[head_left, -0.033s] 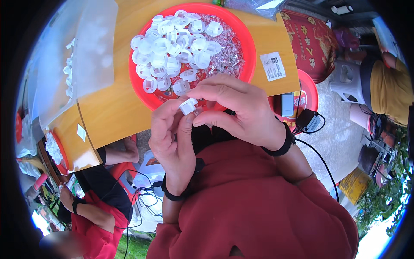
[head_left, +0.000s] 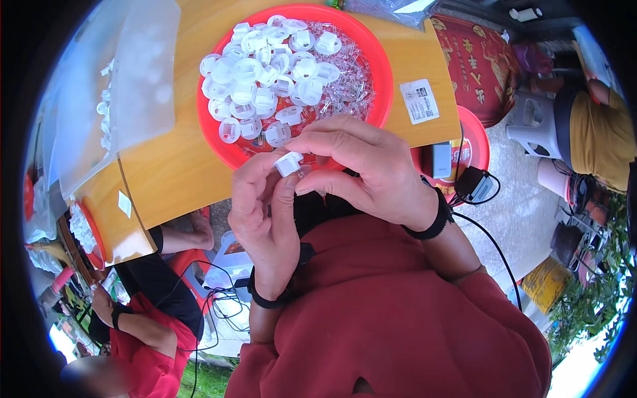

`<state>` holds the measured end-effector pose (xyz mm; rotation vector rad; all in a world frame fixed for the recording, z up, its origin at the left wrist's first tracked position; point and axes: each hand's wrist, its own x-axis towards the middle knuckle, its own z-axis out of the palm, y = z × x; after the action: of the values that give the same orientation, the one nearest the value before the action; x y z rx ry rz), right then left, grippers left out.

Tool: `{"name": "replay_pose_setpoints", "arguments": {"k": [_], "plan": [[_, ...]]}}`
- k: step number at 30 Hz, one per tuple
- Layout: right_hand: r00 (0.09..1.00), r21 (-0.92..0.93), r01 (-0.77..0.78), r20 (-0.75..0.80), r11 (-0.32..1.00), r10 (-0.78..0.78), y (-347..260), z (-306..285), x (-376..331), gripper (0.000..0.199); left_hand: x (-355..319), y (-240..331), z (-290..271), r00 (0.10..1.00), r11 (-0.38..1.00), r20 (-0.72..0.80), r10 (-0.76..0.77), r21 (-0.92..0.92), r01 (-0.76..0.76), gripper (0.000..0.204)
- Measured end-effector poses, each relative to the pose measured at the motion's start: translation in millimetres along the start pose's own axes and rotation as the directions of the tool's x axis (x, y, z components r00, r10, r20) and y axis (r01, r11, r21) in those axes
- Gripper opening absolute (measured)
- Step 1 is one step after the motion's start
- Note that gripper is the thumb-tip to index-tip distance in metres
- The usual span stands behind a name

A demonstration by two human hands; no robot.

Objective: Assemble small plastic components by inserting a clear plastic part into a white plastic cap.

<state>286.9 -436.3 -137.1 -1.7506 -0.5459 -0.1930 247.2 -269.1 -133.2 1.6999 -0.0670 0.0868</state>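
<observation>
My left hand (head_left: 269, 219) is closed, its thumb and fingers pinching a small white plastic piece (head_left: 287, 164) with a squarish body. From the right, my right hand (head_left: 365, 169) curls around the same piece, index fingertip at its upper edge and thumb close below. Something small and clear shows beside the piece between my right thumb and finger, too blurred to name. Just beyond my hands stands a round red tray (head_left: 385, 86). A heap of white round plastic parts (head_left: 249, 69) fills its left side, and many thin clear plastic pieces (head_left: 348, 83) lie at its right.
The tray sits on a wooden table (head_left: 159, 179). A translucent sheet (head_left: 142, 73) and a row of white parts (head_left: 106, 109) lie at the left; a printed label (head_left: 419, 101) is at the right. Another person in red (head_left: 146, 338) sits lower left. A black cable (head_left: 494, 249) hangs at my right.
</observation>
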Motion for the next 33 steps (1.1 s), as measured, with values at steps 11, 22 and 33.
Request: {"name": "replay_pose_setpoints", "arguments": {"k": [11,22,33], "plan": [[0.985,-0.170,0.124,-0.096,0.978,-0.142,0,7,-4,0.043,0,-3,2,0.997,0.997,0.016,0.075,0.033,-0.075,0.027],[0.980,-0.132,0.179,-0.061,0.975,-0.188,8,5,-10,0.041,-1,-13,3,0.996,0.995,0.032,0.083,-0.051,-0.082,0.027],[0.958,-0.228,0.216,-0.136,0.949,-0.251,0,16,-13,0.042,3,-23,1,0.967,0.967,0.043,0.252,-0.049,-0.249,0.020]]}}
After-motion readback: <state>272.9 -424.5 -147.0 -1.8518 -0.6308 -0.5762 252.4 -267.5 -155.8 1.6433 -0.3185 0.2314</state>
